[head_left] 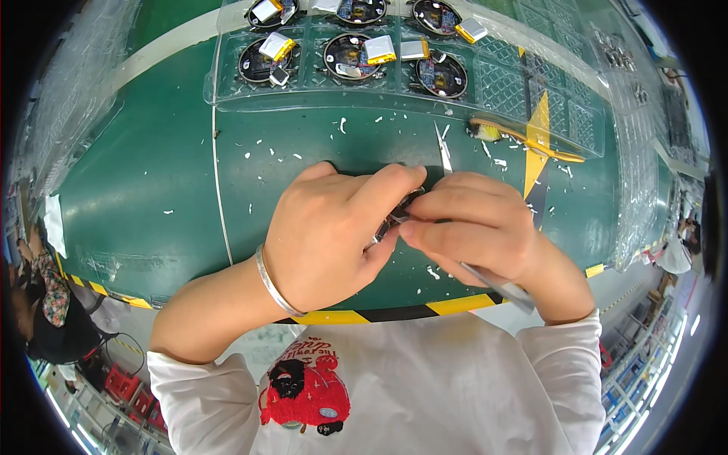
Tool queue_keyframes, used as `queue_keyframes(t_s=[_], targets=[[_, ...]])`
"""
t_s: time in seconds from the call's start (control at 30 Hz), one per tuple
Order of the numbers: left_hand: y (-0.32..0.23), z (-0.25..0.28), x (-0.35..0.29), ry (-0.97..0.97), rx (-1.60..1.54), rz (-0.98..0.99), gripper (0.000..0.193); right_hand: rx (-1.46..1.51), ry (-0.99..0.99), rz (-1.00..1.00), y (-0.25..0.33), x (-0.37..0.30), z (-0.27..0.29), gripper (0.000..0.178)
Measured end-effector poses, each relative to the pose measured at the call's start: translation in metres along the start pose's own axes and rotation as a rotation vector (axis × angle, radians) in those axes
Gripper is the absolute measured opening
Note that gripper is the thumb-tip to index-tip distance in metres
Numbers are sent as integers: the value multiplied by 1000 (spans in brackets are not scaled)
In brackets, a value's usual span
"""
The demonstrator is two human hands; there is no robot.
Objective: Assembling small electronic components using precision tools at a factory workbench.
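My left hand (330, 227) is closed around a small dark watch case (385, 227), tilted on edge between thumb and fingers. Most of the case is hidden by both hands. Against its right side, the fingers of my right hand (478, 227) are pinched together. They hold slim metal tweezers (502, 287), whose flat rear end sticks out below the palm; the tips are hard to make out at the case. Just beyond my right fingers, a pointed silver tool (443, 152) lies on the green mat (167, 205).
Ahead, a clear plastic tray (303, 97) carries several round watch cases (353, 57) with silver-and-yellow battery cells (379, 49). A yellow-handled brush (531, 142) lies at the right among white scraps. Stacked clear trays (76, 98) stand left; striped tape (402, 312) marks the near edge.
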State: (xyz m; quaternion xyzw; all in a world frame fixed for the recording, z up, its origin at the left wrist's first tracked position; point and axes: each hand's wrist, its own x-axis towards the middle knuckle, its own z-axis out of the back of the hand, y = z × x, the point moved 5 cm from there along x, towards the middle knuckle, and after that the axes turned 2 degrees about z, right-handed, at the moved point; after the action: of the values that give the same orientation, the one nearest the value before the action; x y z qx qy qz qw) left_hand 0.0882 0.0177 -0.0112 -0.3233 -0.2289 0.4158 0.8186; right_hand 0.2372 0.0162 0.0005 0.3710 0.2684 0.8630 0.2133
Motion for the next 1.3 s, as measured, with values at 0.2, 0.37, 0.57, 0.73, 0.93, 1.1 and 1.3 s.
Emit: queue_keyframes(t_s=[0.2, 0.37, 0.57, 0.73, 0.93, 1.1, 1.3], targets=[[1, 0, 0, 14, 10, 14, 51, -47, 45, -26, -2, 0, 8, 16], [2, -1, -2, 8, 1, 17, 50, -26, -1, 29, -2, -4, -3, 16], [4, -2, -4, -20, 16, 33, 52, 8, -66, -2, -11, -6, -1, 20], [5, -3, -4, -39, 30, 32, 52, -39, -75, -2, -6, -6, -6, 21], [2, -2, -2, -91, -9, -46, 49, -23, -28, 71, -3, -9, -13, 20], [4, -2, -4, -58, 7, 5, 49, -39, -90, 16, -9, -10, -8, 17], [3, -2, -3, -33, 23, 41, 50, -66, -48, 87, -3, -11, -10, 15]])
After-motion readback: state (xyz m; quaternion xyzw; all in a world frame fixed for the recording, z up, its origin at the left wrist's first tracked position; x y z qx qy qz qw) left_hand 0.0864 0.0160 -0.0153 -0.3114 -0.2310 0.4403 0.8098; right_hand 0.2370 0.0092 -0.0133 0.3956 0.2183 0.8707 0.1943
